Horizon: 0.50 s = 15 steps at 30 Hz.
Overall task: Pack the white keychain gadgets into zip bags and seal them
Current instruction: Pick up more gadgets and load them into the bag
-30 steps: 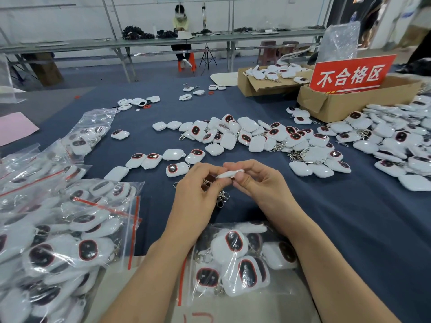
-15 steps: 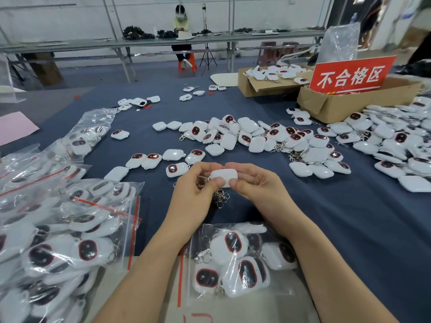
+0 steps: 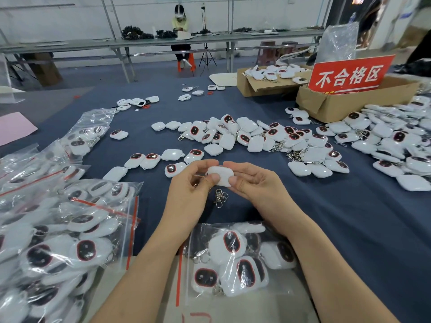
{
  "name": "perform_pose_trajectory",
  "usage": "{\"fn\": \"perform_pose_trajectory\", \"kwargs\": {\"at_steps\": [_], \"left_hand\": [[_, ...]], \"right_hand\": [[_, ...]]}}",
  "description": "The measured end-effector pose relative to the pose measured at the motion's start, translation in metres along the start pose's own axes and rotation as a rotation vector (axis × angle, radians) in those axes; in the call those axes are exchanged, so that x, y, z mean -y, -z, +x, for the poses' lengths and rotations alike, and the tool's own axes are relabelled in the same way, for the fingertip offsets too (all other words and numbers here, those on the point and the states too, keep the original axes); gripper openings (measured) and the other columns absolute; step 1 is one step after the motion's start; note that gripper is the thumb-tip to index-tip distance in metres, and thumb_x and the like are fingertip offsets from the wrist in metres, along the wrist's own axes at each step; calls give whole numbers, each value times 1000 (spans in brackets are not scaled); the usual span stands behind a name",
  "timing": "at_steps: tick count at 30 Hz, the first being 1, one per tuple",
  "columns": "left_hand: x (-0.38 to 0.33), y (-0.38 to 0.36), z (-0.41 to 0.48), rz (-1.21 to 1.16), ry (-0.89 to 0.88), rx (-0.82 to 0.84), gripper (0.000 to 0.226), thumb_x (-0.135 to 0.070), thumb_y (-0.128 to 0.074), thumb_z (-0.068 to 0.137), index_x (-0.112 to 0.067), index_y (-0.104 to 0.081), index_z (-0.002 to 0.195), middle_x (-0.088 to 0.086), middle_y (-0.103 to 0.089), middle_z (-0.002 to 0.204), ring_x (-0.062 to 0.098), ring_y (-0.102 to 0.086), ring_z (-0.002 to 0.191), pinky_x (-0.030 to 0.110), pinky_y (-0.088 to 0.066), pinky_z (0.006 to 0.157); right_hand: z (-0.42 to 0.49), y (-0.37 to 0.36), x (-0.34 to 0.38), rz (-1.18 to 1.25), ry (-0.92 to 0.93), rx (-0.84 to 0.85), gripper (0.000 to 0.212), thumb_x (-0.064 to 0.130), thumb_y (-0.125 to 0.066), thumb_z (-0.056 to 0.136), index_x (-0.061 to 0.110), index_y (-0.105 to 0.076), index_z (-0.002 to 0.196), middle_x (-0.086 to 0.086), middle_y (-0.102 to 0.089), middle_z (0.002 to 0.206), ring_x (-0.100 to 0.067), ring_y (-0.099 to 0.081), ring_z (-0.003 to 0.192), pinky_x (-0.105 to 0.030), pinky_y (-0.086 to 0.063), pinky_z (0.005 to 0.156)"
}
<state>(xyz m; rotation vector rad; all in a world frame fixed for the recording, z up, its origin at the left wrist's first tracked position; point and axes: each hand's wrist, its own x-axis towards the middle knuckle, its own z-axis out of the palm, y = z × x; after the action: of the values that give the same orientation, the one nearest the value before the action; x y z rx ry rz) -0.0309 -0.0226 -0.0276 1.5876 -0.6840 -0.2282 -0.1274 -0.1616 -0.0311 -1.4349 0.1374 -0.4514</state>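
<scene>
My left hand (image 3: 189,190) and my right hand (image 3: 254,183) hold one white keychain gadget (image 3: 223,176) between them above the blue cloth, thumbs and fingertips pinching its edges. Its plain white back faces me. A metal key ring and clasp (image 3: 220,198) hang below it. A zip bag (image 3: 235,262) with several gadgets inside lies just in front of me between my forearms, its red zip strip at the left. Loose gadgets (image 3: 251,138) lie spread across the cloth beyond my hands.
Filled zip bags (image 3: 58,229) pile up at the left. A big heap of gadgets (image 3: 396,145) covers the right side. Two cardboard boxes (image 3: 331,103) with a red sign (image 3: 349,74) stand at the back right. A seated person (image 3: 180,26) works at a far bench.
The gadget has turned in my fingers from edge-on to its flat white back facing me. Both hands stayed in place.
</scene>
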Motion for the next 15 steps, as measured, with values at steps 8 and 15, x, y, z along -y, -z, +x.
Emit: {"fn": "perform_pose_trajectory", "kwargs": {"at_steps": [8, 15], "left_hand": [[-2, -2, -1, -127, 98, 47, 13, -19, -60, 101, -12, -70, 106, 0, -77, 93, 11, -71, 77, 25, -60, 75], [-6, -4, -7, -60, 9, 183, 20, -23, -62, 99, -20, -71, 116, -5, -77, 107, 13, -72, 105, 25, -54, 96]], "right_hand": [[1, -5, 0, -88, 101, -32, 22, 10, -69, 94, 29, -73, 105, 8, -75, 108, -9, -72, 89, -23, -57, 79], [1, -1, -3, -108, 130, -92, 13, 12, -72, 92, 24, -69, 95, 10, -75, 94, -7, -71, 80, -18, -55, 76]]}}
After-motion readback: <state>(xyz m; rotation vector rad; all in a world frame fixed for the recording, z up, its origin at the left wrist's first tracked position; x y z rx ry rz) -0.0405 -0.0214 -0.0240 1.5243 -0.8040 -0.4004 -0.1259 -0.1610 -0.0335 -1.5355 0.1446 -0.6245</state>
